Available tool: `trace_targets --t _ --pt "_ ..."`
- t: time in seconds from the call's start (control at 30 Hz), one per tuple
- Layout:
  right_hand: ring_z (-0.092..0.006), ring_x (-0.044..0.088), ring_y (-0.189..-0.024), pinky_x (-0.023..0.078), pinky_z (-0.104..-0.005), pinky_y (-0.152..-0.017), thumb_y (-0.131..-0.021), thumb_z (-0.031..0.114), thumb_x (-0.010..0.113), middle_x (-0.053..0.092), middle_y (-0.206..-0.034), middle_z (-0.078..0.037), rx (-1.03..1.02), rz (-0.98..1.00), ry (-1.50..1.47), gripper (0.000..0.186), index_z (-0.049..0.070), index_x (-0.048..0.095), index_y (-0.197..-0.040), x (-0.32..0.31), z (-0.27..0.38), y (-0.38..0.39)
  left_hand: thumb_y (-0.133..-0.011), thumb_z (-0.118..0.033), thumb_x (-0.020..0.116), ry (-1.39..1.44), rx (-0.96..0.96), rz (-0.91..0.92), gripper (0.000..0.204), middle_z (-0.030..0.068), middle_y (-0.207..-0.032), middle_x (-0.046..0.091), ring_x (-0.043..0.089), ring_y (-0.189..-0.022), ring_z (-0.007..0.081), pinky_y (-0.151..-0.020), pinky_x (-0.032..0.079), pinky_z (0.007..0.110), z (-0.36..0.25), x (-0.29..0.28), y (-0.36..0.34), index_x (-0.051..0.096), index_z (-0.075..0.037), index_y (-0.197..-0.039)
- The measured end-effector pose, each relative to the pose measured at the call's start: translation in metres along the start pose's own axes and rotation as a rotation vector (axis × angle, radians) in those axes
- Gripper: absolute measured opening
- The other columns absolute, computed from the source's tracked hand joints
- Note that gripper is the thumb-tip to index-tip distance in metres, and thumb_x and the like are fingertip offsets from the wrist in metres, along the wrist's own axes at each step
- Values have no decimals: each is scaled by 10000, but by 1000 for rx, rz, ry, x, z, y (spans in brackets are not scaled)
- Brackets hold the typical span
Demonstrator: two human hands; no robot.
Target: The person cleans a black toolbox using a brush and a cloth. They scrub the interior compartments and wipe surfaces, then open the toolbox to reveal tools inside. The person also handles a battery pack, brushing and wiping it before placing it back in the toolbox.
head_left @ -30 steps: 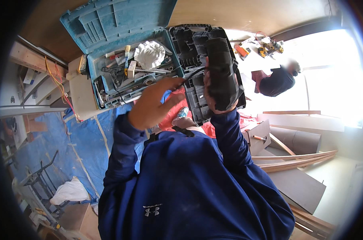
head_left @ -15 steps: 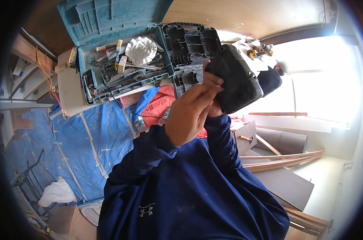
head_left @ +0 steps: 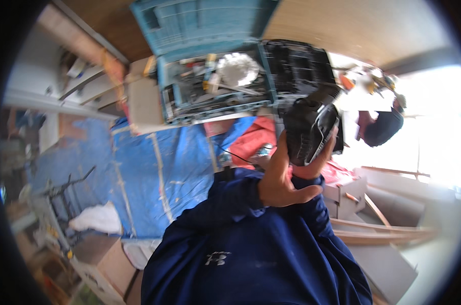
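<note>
A black hard plastic case (head_left: 304, 127) is held up in front of my chest, tilted. A light-edged gap runs down its face, so it looks partly open, but blur hides what is inside. My right hand (head_left: 319, 157) grips its right side and lower end. Against the lower left side lies my left hand (head_left: 278, 180), fingers pointing up along the case and partly behind it, thumb stretched away to the right. Beyond the hands stands a larger open black tool case (head_left: 299, 68), beside an open teal toolbox (head_left: 220, 109) full of hand tools.
White crumpled cloth (head_left: 238, 69) lies in the toolbox. Another person (head_left: 380, 127) is at the right by the bright window, near a yellow-black power drill (head_left: 380, 84). Blue sheeting (head_left: 159, 178) covers the floor at left. Boards (head_left: 378, 234) lean at the right.
The view has swung, shifting the surroundings right. The black case has turned and come lower, and a gap shows in it. My left hand has gone from pinching at its edge to its lower side.
</note>
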State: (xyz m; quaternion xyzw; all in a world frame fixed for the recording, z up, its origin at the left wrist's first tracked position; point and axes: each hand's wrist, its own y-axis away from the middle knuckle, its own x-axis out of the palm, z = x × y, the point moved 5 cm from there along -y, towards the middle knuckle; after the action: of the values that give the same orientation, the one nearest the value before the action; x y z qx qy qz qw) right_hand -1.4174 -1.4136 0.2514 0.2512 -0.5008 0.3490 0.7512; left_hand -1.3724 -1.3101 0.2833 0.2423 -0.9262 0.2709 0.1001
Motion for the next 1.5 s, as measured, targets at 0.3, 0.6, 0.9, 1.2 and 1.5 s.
trace_targets --t 0.3,0.6,0.9,1.2,1.5 --pt "-302 515 -1331 407 -398 -1099 -909 527 734 473 -1480 -192 67 329 1262 844 -15 435 -1483 -35 -60 49 -919 -147 771 443 -258 -723 551 86 -1291 643 633 -1158 189 -1000 520 375 -10 -83 44 508 -16 -1385" --pt "-213 703 -775 535 -338 -710 -961 89 692 746 -917 -119 323 640 1552 169 -6 719 -1097 2 -71 37 -977 -194 695 -5 286 -1112 525 114 -1383 603 598 -1242 223 -1075 465 399 -119 -207 96 509 -13 -1432" --pt "-271 653 -710 498 -370 -685 -762 14 818 683 -798 -119 -11 887 1846 215 -13 707 -944 127 17 -27 -911 -187 776 -225 500 -1233 523 112 -1282 651 657 -1115 209 -959 538 341 -182 -248 94 559 6 -1346" --pt "-318 716 -949 542 -368 -833 -925 67 694 730 -1011 -161 -439 852 1944 144 5 721 -1052 162 19 -132 -947 -151 715 -285 672 -1452 423 132 -1291 666 668 -1130 229 -985 527 361 -203 -236 64 605 26 -1315" --pt "-169 681 -735 545 -300 -726 -977 133 688 705 -777 -49 -693 730 1702 153 -6 718 -1035 184 -25 -222 -940 -95 707 -322 847 -1194 487 122 -1344 644 656 -1164 232 -1020 526 366 -245 -241 64 547 15 -1387"
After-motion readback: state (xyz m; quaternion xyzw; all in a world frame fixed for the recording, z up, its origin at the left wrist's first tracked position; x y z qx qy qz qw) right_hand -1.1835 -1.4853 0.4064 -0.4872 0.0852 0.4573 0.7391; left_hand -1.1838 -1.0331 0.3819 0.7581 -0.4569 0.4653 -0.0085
